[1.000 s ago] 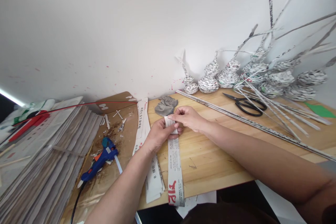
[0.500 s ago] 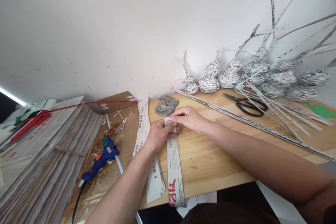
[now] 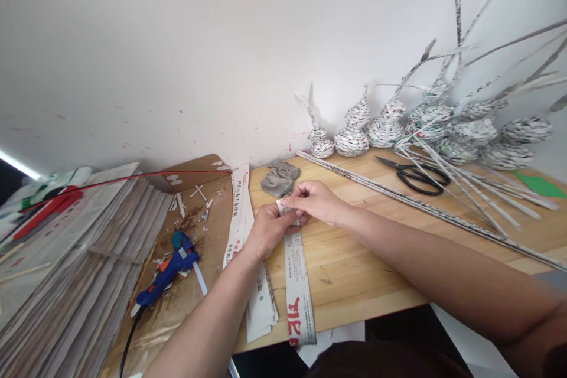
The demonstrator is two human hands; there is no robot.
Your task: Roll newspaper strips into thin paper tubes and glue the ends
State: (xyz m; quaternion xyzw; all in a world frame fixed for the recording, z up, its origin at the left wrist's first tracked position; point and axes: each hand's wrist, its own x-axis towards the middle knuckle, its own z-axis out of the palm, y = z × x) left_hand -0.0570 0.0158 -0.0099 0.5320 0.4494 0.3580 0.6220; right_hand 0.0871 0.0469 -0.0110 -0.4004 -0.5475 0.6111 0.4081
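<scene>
A long newspaper strip (image 3: 299, 286) with red print runs from my hands toward the table's front edge, where its near end hangs slightly over. My left hand (image 3: 270, 227) grips its far end from the left, fingers curled round it. Pinching the same end from the right is my right hand (image 3: 310, 201), thumb and fingertips together at the paper's corner. The exact fold under the fingertips is partly hidden. Just beyond both hands lies a crumpled grey cloth (image 3: 280, 178). To the left of the strip rests a pile of cut newspaper strips (image 3: 259, 307).
At left, a blue glue gun (image 3: 170, 271) lies on stained cardboard (image 3: 204, 271) beside a tall newspaper stack (image 3: 101, 254). Black scissors (image 3: 420, 180) and long paper rods (image 3: 390, 198) lie at right. Several woven paper gourds (image 3: 352, 136) stand along the wall.
The right fingers have shifted slightly down and closer to the left hand over the strip's end. The strip's near end has moved a little to the right.
</scene>
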